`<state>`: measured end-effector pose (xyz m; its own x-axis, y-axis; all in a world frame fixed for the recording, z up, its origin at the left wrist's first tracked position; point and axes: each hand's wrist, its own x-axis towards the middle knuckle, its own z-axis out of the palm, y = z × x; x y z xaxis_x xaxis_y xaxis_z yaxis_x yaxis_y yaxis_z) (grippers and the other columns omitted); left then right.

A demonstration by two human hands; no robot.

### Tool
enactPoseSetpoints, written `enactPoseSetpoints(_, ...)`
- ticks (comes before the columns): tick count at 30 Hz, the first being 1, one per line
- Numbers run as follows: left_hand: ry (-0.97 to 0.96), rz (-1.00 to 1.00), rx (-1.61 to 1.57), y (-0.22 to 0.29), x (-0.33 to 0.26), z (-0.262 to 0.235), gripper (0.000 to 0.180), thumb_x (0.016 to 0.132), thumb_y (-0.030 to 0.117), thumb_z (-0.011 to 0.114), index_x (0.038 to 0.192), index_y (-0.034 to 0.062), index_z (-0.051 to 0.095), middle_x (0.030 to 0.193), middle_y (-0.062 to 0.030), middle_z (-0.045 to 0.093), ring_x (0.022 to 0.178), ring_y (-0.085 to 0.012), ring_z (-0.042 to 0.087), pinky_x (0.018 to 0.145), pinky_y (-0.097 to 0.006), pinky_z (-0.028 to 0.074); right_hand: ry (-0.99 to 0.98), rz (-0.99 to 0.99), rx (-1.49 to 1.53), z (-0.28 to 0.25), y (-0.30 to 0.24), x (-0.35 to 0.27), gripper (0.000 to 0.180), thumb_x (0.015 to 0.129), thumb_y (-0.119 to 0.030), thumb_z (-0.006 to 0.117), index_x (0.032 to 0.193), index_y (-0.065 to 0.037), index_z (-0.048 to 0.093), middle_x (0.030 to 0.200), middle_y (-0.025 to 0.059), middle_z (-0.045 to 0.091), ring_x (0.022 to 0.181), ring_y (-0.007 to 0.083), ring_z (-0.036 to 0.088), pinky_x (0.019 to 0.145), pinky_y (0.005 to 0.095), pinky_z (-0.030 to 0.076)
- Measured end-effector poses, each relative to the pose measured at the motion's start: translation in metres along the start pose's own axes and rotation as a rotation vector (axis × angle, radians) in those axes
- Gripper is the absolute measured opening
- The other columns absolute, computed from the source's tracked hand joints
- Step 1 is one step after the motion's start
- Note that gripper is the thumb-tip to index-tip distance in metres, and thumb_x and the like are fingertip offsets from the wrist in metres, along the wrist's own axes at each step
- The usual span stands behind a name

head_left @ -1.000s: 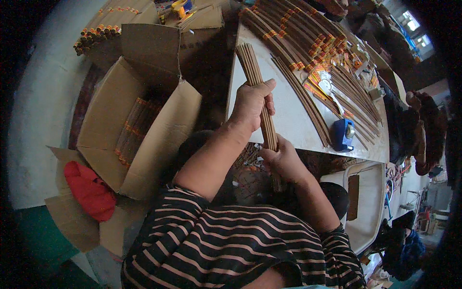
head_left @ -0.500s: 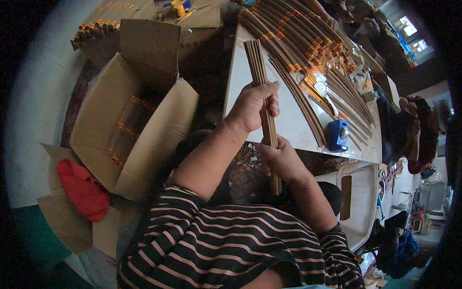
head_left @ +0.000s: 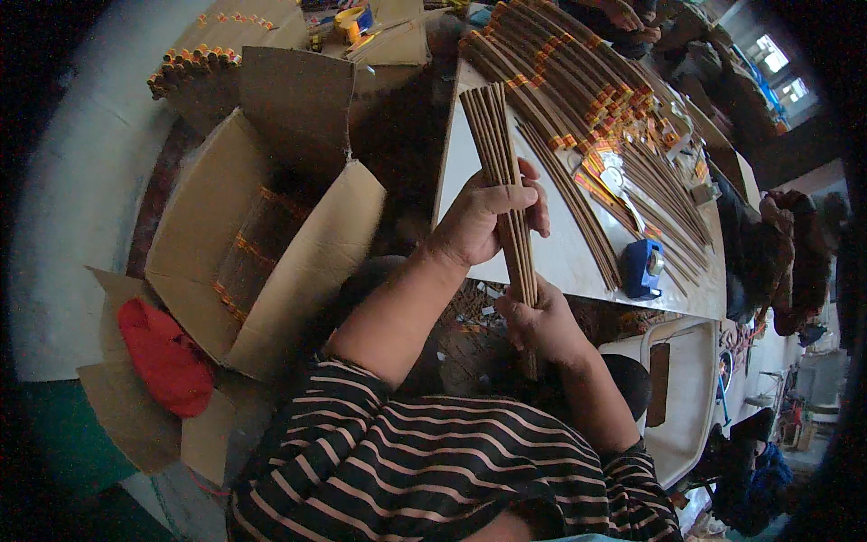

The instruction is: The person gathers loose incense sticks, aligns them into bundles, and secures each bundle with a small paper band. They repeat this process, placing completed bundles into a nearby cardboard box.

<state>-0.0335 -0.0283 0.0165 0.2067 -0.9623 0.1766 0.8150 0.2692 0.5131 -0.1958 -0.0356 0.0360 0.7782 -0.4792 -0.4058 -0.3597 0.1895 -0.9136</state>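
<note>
My left hand is closed round the upper half of a bundle of long brown sticks, which look like incense sticks. The upper ends spread into a slight fan above the thumb. Lower down, my right hand grips the same bundle, and the lower ends stick out below it. The bundle stands off the white table, at its near left edge. Several loose sticks lie on the table just right of my hands. Beyond them are stacked finished bundles with red and yellow bands.
On the table are a blue tape dispenser, red-yellow labels and more loose sticks. An open cardboard box at left holds banded bundles. A red cloth lies beside it. A white plastic chair stands at right. Another person's hands show across the table.
The upper ends of the sticks have spread apart slightly, and my left fingers have loosened around them. The whole view has shifted a little, moving the scene right and down.
</note>
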Motion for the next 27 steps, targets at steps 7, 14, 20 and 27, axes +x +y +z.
enactPoseSetpoints(7, 0.226, 0.372, 0.338, -0.003, 0.005, 0.006, 0.047, 0.077, 0.012, 0.062, 0.116, 0.0067, 0.036, 0.094, -0.0116, 0.054, 0.076, -0.0222, 0.058, 0.070, -0.038, 0.049, 0.218, -0.141, -0.382, -0.009, 0.036, 0.000, 0.017, 0.081, -0.013, 0.058, 0.088, -0.002, 0.047, 0.063, 0.0063, 0.051, 0.054, 0.0164, 0.053, 0.051, 0.0291, 0.044)
enactPoseSetpoints(14, 0.339, 0.791, 0.803, 0.000, 0.007, -0.003, 0.045, 0.074, 0.012, 0.068, 0.106, 0.0070, 0.036, 0.114, -0.0102, 0.038, 0.097, -0.0152, 0.045, 0.082, -0.030, 0.042, 0.382, -0.112, -0.619, -0.011, 0.041, -0.008, 0.018, 0.081, -0.015, 0.057, 0.089, -0.001, 0.050, 0.073, 0.0228, 0.057, 0.068, 0.0347, 0.059, 0.060, 0.0376, 0.047)
enactPoseSetpoints(20, 0.491, 0.761, 1.325, 0.002, 0.001, -0.002, 0.026, 0.074, 0.018, 0.068, 0.078, 0.0037, 0.047, 0.100, -0.0131, 0.046, 0.099, -0.0249, 0.044, 0.086, -0.037, 0.036, 0.377, -0.029, -0.668, -0.021, 0.044, -0.009, 0.024, 0.075, -0.008, 0.061, 0.089, 0.000, 0.043, 0.076, 0.0228, 0.055, 0.074, 0.0409, 0.056, 0.060, 0.0427, 0.045)
enactPoseSetpoints(27, 0.521, 0.735, 1.574, 0.003, 0.000, 0.005, 0.021, 0.076, 0.017, 0.064, 0.076, -0.0005, 0.053, 0.096, -0.0143, 0.051, 0.092, -0.0268, 0.047, 0.083, -0.036, 0.038, 0.406, -0.113, -0.735, -0.028, 0.055, -0.013, 0.025, 0.075, -0.007, 0.061, 0.091, -0.002, 0.042, 0.077, 0.0230, 0.054, 0.073, 0.0415, 0.056, 0.059, 0.0433, 0.044)
